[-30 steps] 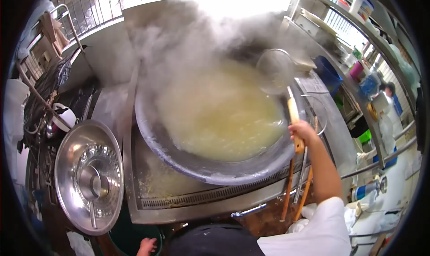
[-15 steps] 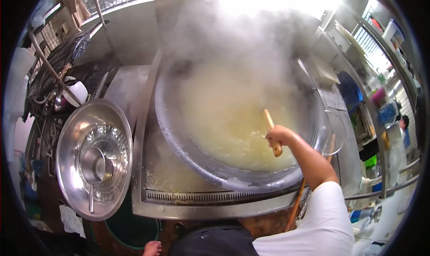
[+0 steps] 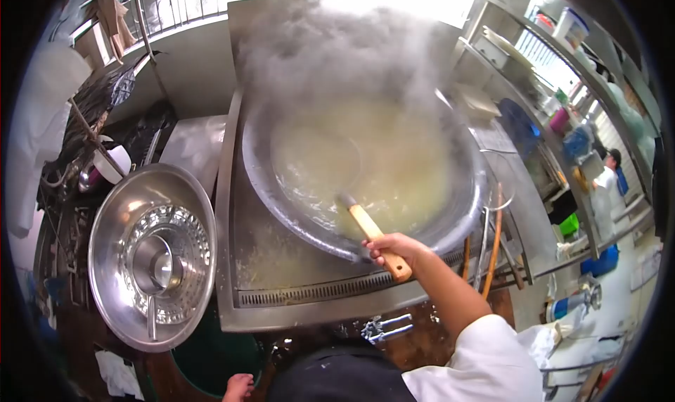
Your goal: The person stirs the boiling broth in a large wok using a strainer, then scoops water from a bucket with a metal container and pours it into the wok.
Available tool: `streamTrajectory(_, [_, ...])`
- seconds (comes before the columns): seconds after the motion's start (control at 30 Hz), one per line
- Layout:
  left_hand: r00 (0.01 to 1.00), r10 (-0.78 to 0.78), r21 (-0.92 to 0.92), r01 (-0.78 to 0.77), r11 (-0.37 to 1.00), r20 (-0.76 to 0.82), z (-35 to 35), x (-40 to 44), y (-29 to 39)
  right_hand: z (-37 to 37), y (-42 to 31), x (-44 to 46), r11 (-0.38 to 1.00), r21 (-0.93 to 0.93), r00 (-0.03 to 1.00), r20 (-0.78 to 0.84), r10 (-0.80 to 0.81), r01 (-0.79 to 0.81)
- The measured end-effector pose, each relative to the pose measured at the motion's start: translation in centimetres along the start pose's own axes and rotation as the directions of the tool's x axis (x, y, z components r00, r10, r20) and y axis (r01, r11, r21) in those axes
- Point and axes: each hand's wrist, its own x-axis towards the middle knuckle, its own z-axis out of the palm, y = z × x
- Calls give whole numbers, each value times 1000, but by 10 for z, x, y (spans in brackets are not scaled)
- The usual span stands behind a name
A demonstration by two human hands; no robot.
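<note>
So your right hand (image 3: 394, 249) has its fingers wrapped around the wooden-handled tool (image 3: 367, 222), roughly over the near rim of the big wok (image 3: 309, 239). From that grip the tool's long axis runs forward and to your left, far end down in the cloudy liquid (image 3: 394, 170), so its head's mostly hidden. Of your 2 hands, the right's way nearer; your left hand (image 3: 240, 386) is low by the green bucket (image 3: 211, 363), fingers curled, can't tell if it's holding anything.

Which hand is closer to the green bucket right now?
Left. The left hand is by the edge of the green bucket; the right hand is farther off, gripping a wooden handle at the wok's near rim.
</note>
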Motion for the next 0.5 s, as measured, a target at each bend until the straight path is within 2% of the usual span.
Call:
streamTrajectory(0.1, [1000, 5, 21, -6, 1000, 27, -23, 24, -12, 49, 42, -41, 982, 190, 999, 26, 22, -26])
streamTrajectory(0.23, [998, -10, 76, 5, 997, 66, -75, 17, -21, 105, 100, -76, 970, 224, 995, 9, -98, 93])
streamTrajectory(0.3, [997, 37, 80, -42, 996, 61, -101, 37, -59, 132, 124, -95, 957, 265, 993, -41, -112, 119])
streamTrajectory(0.37, [997, -67, -16, 68, 998, 22, -125, 37, -88, 156, 143, -111, 930, 305, 978, -87, -188, 205])
streamTrajectory(0.4, [998, -59, -14, 60, 998, 26, -134, 32, -103, 164, 153, -117, 928, 300, 975, -93, -203, 222])
streamTrajectory(0.47, [983, -182, 3, 182, 983, 8, -149, 24, -128, 173, 169, -129, 925, 279, 966, -113, -234, 257])
streamTrajectory(0.5, [985, -171, 2, 171, 985, 12, -149, 26, -137, 176, 177, -135, 927, 260, 961, -131, -244, 271])
